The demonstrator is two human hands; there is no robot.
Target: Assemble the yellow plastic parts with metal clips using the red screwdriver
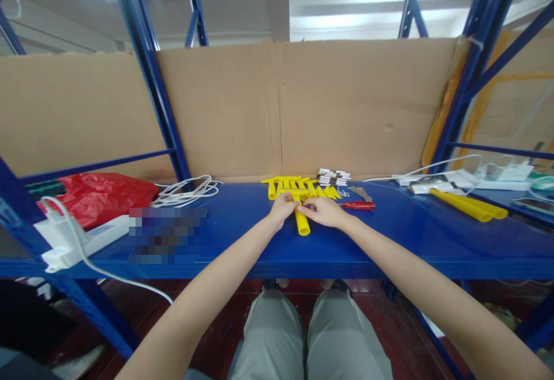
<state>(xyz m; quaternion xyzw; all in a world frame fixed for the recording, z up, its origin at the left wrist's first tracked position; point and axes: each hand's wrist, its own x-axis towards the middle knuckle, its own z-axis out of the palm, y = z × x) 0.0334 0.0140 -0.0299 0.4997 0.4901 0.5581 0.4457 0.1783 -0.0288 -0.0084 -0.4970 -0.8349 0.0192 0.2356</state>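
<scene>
- Left hand [282, 210], its fingers curled in narrowly, grips the far part of a yellow, hollow, round tube piece [303, 223].
- Right hand [324, 211] closes on the same piece from 3 o'clock, thumb laid along it.
- Between the two hands, the tube piece points its open end to 6 o'clock, toward the person; its far end is partly hidden by fingers.
- Just beyond the hands at 12 o'clock stands a row of yellow T-shaped pieces [293, 181].
- From the right hand, small yellow pointed pieces [328, 192] lie near at 1 o'clock, and a slim red tool [359, 206] at 3 o'clock.
- At 6 o'clock, the front edge of the blue metal tabletop [242, 224] runs near the tube's open end.
- At 12 o'clock, a tall brown cardboard panel [346, 109] bounds the far edge.
- Blue surface stretches from the red tool toward two long yellow tubes [470, 206], well apart at 3 o'clock.
- Looped white cable [190, 192] lies at 10 o'clock.
</scene>
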